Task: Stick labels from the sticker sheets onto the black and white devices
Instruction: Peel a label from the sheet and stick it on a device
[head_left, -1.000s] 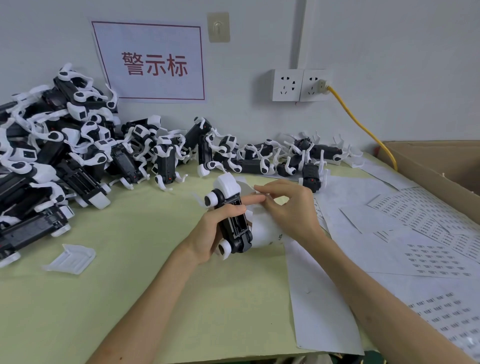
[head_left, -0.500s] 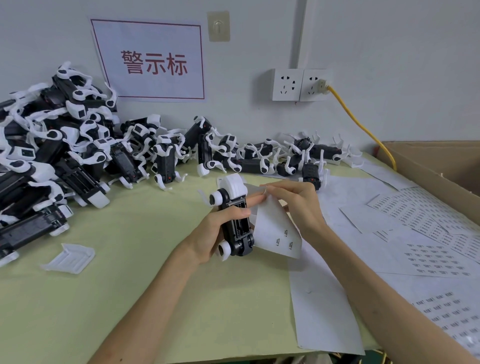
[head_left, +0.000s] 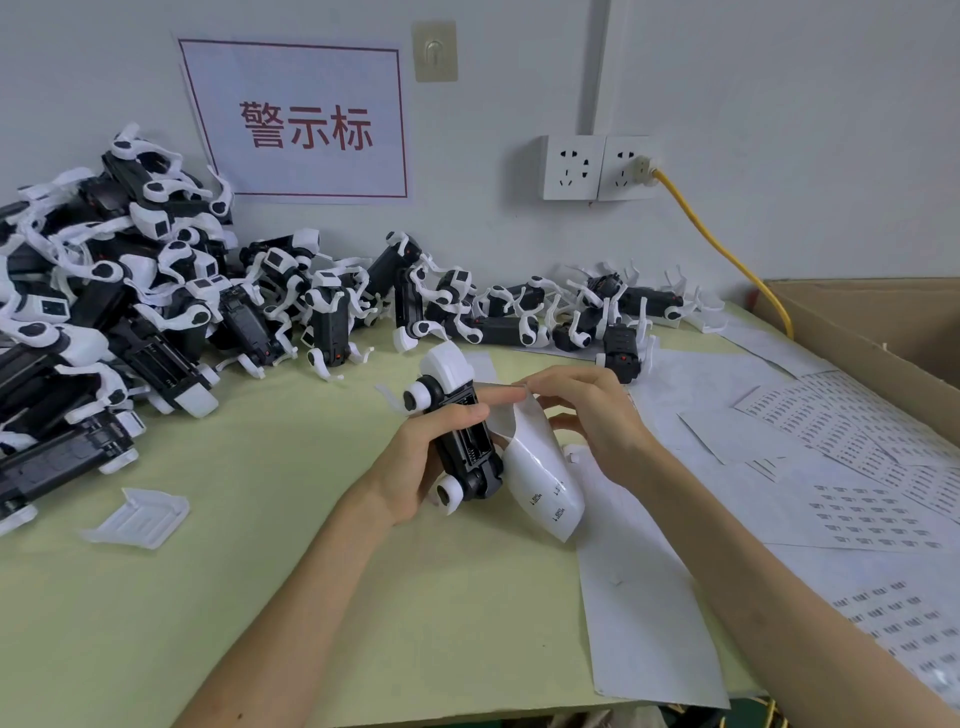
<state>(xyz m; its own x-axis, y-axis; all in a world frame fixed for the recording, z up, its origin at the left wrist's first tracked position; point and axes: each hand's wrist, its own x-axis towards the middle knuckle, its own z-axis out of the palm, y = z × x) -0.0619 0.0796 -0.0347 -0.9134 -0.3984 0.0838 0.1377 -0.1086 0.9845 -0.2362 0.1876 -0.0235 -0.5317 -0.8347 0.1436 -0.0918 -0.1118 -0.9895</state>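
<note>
Head cam: left hand (head_left: 415, 465) grips a black-and-white device (head_left: 470, 449), right hand (head_left: 597, 415) pinches a curled sticker sheet (head_left: 540, 467) with print too tiny to read, wall sign (head_left: 301, 124) says 警示标.

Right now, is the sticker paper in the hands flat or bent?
Bent. The sticker sheet curves in an arc from the right hand pinching its top, beside the device the left hand grips.

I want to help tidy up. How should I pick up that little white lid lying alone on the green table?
Probably from straight above: pinch the white lid across its two raised side edges. It lies flat, open side up, with nothing touching it, so those edges are easiest to hold.
</note>
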